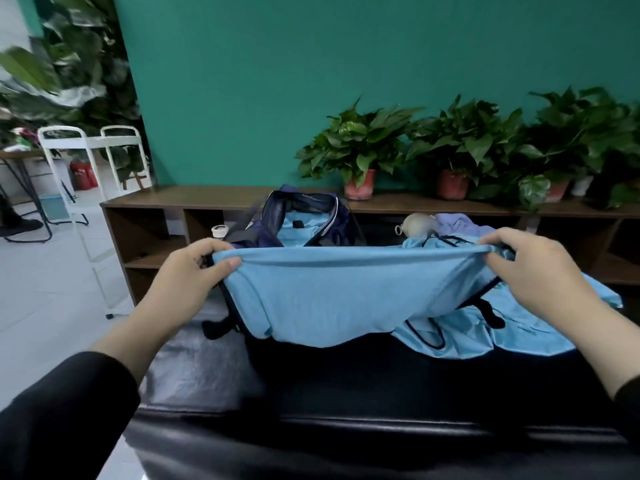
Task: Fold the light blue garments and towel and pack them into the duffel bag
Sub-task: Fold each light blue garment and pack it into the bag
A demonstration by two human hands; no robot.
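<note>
The left hand point(188, 271) pinches the left end of a light blue garment point(332, 292), thumb curled over its top edge. The right hand point(540, 271) grips the right end likewise, so the cloth hangs stretched between them above a black padded surface point(346, 393). More light blue cloth point(519, 327) lies just right of it. Farther off, the navy duffel bag point(304, 220) stands unzipped with blue fabric inside, before a wooden shelf point(166, 233) bearing potted plants point(360, 150).

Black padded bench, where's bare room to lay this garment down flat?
Bare patch: the near half of the black padded bench, between the held light blue garment and the front edge. Crowded: right side under another light blue garment; far side, by the open duffel bag.
</note>
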